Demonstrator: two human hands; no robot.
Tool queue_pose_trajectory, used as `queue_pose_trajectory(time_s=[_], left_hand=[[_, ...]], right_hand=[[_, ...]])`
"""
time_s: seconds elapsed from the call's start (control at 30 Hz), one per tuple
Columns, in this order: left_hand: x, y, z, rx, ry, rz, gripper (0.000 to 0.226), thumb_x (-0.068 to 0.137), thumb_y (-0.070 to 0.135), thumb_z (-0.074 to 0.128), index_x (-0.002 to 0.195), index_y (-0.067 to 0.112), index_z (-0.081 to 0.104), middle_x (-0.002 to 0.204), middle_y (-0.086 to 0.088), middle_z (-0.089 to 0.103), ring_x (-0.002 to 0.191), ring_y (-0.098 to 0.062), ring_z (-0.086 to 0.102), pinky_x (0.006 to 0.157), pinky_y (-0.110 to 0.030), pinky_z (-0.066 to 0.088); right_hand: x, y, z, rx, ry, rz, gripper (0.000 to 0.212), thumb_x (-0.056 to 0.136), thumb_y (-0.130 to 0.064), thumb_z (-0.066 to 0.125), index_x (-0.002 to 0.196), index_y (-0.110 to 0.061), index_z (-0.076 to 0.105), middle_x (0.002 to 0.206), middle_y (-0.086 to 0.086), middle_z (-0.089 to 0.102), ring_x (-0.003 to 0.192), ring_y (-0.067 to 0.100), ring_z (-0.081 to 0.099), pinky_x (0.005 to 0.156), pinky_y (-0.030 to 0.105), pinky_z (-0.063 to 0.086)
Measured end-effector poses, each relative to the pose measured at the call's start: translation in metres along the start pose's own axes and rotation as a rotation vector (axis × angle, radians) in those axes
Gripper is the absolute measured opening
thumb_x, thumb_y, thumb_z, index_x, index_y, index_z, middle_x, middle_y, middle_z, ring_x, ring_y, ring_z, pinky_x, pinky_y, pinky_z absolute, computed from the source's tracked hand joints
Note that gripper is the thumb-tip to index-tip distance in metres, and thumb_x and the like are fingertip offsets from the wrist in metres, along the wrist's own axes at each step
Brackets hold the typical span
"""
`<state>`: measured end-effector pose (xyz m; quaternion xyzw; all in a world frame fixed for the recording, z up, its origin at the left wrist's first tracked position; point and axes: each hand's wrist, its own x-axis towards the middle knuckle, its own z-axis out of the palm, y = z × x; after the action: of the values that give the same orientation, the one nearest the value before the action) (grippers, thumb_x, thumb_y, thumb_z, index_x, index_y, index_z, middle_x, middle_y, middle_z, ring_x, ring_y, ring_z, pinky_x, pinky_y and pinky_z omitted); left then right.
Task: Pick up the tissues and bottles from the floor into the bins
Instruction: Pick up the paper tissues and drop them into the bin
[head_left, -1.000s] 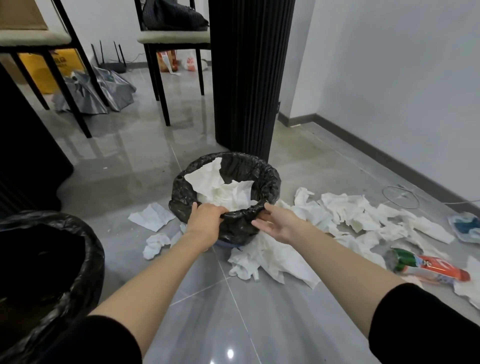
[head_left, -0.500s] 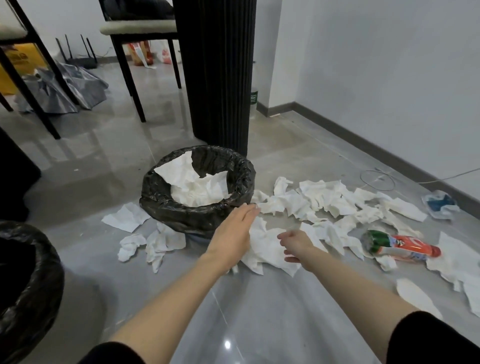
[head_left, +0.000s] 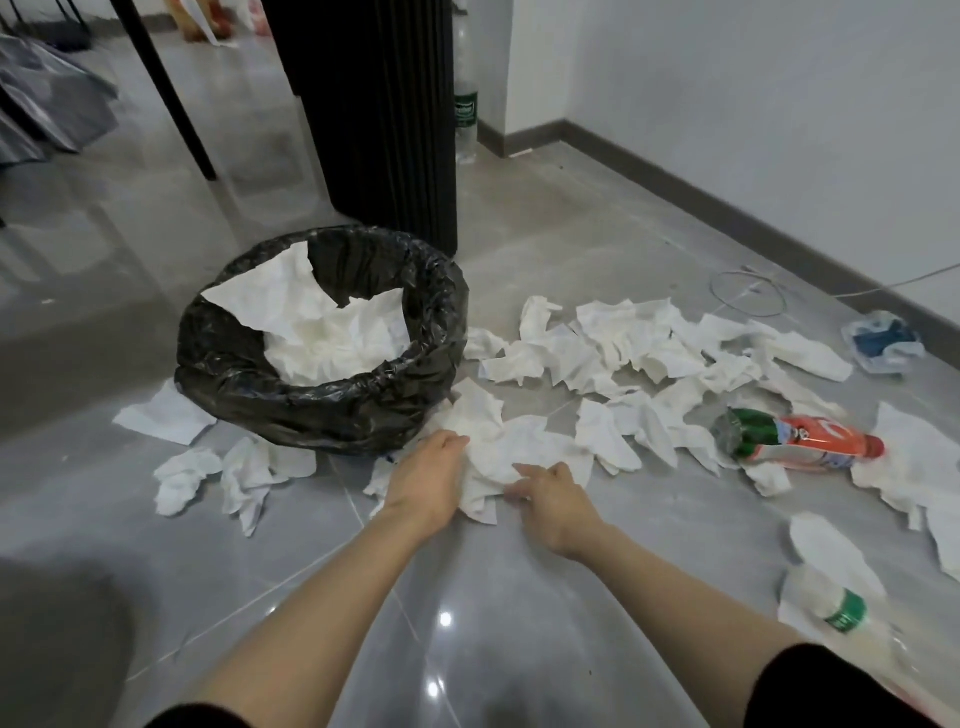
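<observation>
A bin lined with a black bag (head_left: 332, 410) stands on the grey floor with white tissues inside. Right in front of it lies a crumpled white tissue (head_left: 498, 447). My left hand (head_left: 428, 475) grips its left edge and my right hand (head_left: 553, 491) pinches its near right edge. Several more tissues (head_left: 623, 348) are strewn to the right. A green and red bottle (head_left: 795, 441) lies on its side among them. A clear bottle with a green label (head_left: 844, 613) lies at the near right.
A black ribbed column (head_left: 374, 114) rises behind the bin, with a clear bottle (head_left: 465, 119) standing beside it. Loose tissues (head_left: 208, 473) lie left of the bin. A chair leg (head_left: 171, 98) and a grey umbrella (head_left: 47, 114) are at the far left. A cable (head_left: 748, 293) loops by the right wall.
Both hands left the bin's rim, came down to the floor in front of it and took hold of the crumpled tissue. The view swung right and down.
</observation>
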<state>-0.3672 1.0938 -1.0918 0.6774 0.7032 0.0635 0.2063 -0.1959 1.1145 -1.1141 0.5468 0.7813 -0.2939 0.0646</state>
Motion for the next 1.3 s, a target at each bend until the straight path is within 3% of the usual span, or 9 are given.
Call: queue_pose_trajectory(time_s=[0.13, 0.27, 0.5, 0.67, 0.8, 0.97, 1.13, 1.2, 1.3], left_hand=[[0.002, -0.004, 0.002, 0.012, 0.02, 0.011, 0.058, 0.089, 0.003, 0.046, 0.143, 0.022, 0.035, 0.148, 0.002, 0.032, 0.135, -0.02, 0.032, 0.11, -0.029, 0.028], [0.0, 0.003, 0.001, 0.048, 0.074, 0.035, 0.059, 0.09, 0.019, 0.053, 0.143, 0.03, 0.031, 0.145, 0.008, 0.034, 0.134, -0.016, 0.029, 0.104, -0.03, 0.021], [-0.003, 0.021, -0.003, -0.361, 0.029, 0.084, 0.058, 0.081, 0.029, 0.065, 0.135, 0.031, 0.044, 0.117, 0.002, 0.059, 0.106, -0.017, 0.055, 0.089, -0.031, 0.046], [-0.014, 0.02, -0.004, -0.434, -0.018, 0.123, 0.036, 0.076, 0.022, 0.071, 0.11, 0.03, 0.065, 0.102, 0.007, 0.068, 0.088, -0.014, 0.062, 0.079, -0.035, 0.051], [-0.02, 0.018, -0.002, -0.499, -0.102, 0.06, 0.05, 0.06, 0.024, 0.084, 0.105, 0.031, 0.064, 0.092, 0.008, 0.067, 0.079, -0.015, 0.062, 0.073, -0.031, 0.053], [-0.017, 0.014, 0.001, -0.523, -0.06, -0.03, 0.023, 0.069, 0.026, 0.079, 0.085, 0.021, 0.063, 0.081, 0.007, 0.067, 0.076, -0.012, 0.061, 0.061, -0.027, 0.045], [-0.01, 0.0, 0.001, -0.447, 0.035, -0.137, 0.014, 0.084, 0.02, 0.066, 0.092, 0.009, 0.064, 0.09, -0.004, 0.068, 0.083, -0.019, 0.062, 0.065, -0.024, 0.038], [-0.009, -0.005, -0.001, -0.459, 0.06, -0.173, 0.017, 0.086, 0.019, 0.063, 0.101, 0.01, 0.063, 0.091, -0.003, 0.066, 0.085, -0.019, 0.061, 0.069, -0.024, 0.039], [-0.008, -0.01, -0.004, -0.493, 0.067, -0.216, 0.019, 0.088, 0.016, 0.058, 0.106, 0.014, 0.062, 0.087, 0.0, 0.063, 0.083, -0.02, 0.06, 0.072, -0.027, 0.045]], right_hand=[[-0.004, 0.001, -0.007, 0.18, 0.283, 0.062, 0.037, 0.087, -0.006, 0.045, 0.104, -0.027, 0.071, 0.109, -0.001, 0.065, 0.11, 0.017, 0.046, 0.095, 0.029, 0.038], [-0.009, -0.005, -0.028, 0.423, 0.44, 0.143, 0.029, 0.077, -0.004, 0.054, 0.066, -0.027, 0.067, 0.072, -0.012, 0.054, 0.094, 0.015, 0.051, 0.081, 0.029, 0.041], [-0.019, -0.012, -0.041, 0.931, 0.218, 0.171, 0.02, 0.074, 0.005, 0.063, 0.072, -0.014, 0.057, 0.061, 0.002, 0.058, 0.056, 0.008, 0.05, 0.049, 0.01, 0.039], [-0.023, -0.013, -0.036, 1.122, 0.184, 0.241, 0.022, 0.08, 0.011, 0.06, 0.072, -0.009, 0.063, 0.068, 0.004, 0.062, 0.061, 0.009, 0.058, 0.056, 0.011, 0.051], [-0.02, -0.014, -0.028, 1.133, 0.157, 0.327, 0.018, 0.078, 0.008, 0.066, 0.073, -0.008, 0.06, 0.07, 0.006, 0.065, 0.06, 0.014, 0.063, 0.065, 0.024, 0.057], [-0.014, -0.013, -0.022, 1.317, 0.107, 0.358, 0.019, 0.077, -0.001, 0.075, 0.075, -0.006, 0.057, 0.073, 0.011, 0.069, 0.058, 0.016, 0.069, 0.063, 0.024, 0.06], [-0.003, 0.007, -0.016, 0.915, 0.359, 0.362, 0.011, 0.082, -0.011, 0.069, 0.088, -0.013, 0.06, 0.096, 0.005, 0.065, 0.079, 0.015, 0.062, 0.075, 0.028, 0.053], [0.002, 0.019, -0.013, 0.568, 0.43, 0.304, 0.023, 0.082, -0.015, 0.067, 0.103, -0.017, 0.059, 0.109, 0.001, 0.059, 0.096, 0.015, 0.056, 0.085, 0.029, 0.046], [0.008, 0.027, -0.013, 0.387, 0.273, 0.218, 0.057, 0.078, -0.02, 0.069, 0.129, -0.026, 0.046, 0.126, 0.006, 0.048, 0.118, 0.022, 0.047, 0.094, 0.032, 0.04]])
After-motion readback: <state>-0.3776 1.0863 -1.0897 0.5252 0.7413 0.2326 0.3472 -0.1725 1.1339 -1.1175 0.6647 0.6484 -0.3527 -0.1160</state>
